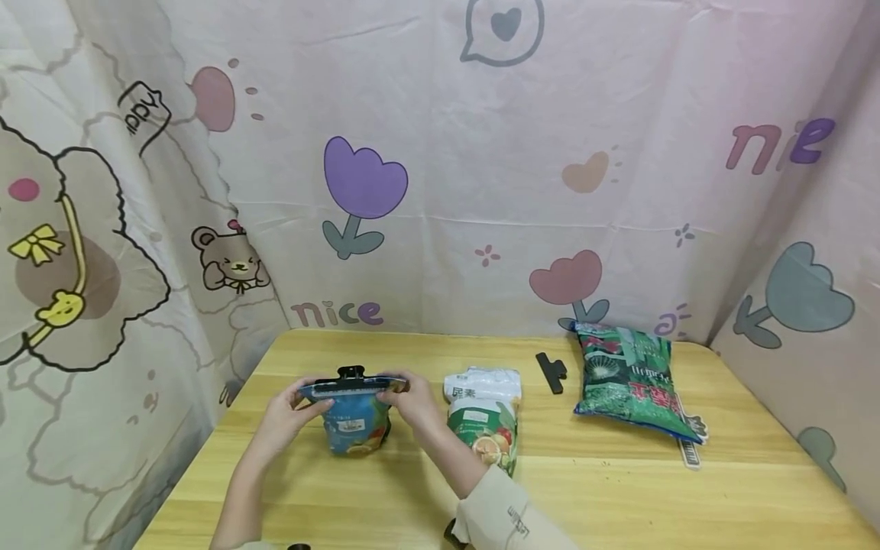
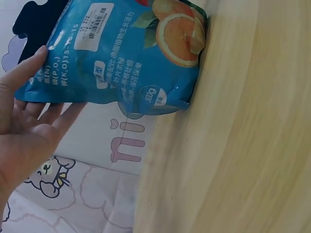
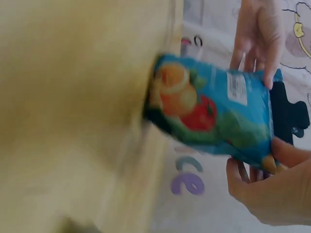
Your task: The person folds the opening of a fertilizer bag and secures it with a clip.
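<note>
A blue pouch [image 1: 354, 428] with printed oranges and a white barcode label stands near the left side of the table. Across its top edge sits a black bag clip [image 1: 352, 383], its handle pointing up. My left hand [image 1: 287, 418] pinches the pouch's left top corner, thumb on the front and fingers behind. At the opposite corner, my right hand [image 1: 418, 403] pinches the pouch the same way. In the left wrist view the pouch [image 2: 121, 53] shows its printed face and lower edge close to the wood. The right wrist view has both hands at the clipped end.
A green fruit-printed pouch [image 1: 484, 435] and a white pouch [image 1: 481, 382] lie right of my right hand. Farther right are a loose black clip [image 1: 551, 373] and a large green bag [image 1: 622, 386] over a white flat item [image 1: 690, 454]. Printed curtains [image 1: 454, 168] enclose the wooden table [image 1: 584, 504].
</note>
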Demonstrator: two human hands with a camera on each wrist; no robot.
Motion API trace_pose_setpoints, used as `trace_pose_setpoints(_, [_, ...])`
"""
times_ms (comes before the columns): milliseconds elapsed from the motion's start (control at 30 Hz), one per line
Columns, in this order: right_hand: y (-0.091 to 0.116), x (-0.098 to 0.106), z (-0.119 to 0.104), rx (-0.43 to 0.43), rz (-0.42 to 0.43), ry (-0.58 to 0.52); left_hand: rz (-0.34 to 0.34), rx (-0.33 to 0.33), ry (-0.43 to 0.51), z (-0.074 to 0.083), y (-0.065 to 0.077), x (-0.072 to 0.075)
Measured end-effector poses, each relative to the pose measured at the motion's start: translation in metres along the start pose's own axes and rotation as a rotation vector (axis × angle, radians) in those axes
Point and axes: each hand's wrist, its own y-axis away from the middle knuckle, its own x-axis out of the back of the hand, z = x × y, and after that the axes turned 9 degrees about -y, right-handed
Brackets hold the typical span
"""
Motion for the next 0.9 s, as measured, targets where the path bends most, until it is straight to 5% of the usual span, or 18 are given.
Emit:
trace_pose_setpoints(167, [0.000, -0.005, 0.008, -0.096, 0.013, -0.076, -0.005, 0.006, 0.009, -0.003, -0.001, -0.004])
trace_pose_setpoints(900, [0.000, -0.013, 0.013, -0.053, 0.058, -0.173, 0.010, 0.123, 0.135, 0.002, -0.006, -0.011])
